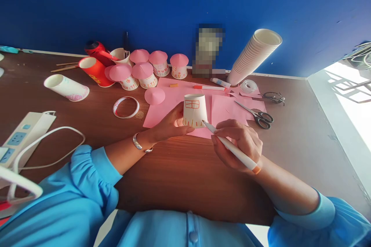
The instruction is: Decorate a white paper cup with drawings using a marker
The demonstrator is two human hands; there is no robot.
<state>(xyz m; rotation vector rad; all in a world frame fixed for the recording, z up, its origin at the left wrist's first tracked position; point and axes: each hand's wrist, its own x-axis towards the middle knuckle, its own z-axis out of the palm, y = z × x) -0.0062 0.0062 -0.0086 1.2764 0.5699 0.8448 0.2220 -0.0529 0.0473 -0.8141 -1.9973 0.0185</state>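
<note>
Several pink-roofed cups [142, 71] seem finished; my left hand [174, 123] holds a white cup [194, 114] over pink paper [155, 114], window [192, 104] drawn, roof not yet on. My right hand [240, 144] grips a marker [232, 147], tip perhaps touching the cup.

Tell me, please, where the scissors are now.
In the head view, the scissors lie right of centre, partly on pink paper, just beyond the right hand.

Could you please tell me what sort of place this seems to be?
Probably a desk used for paper crafts: pink paper sheets are spread on the brown tabletop, black-handled scissors lie on the right, and a tall stack of paper cups leans near the blue wall.
</note>
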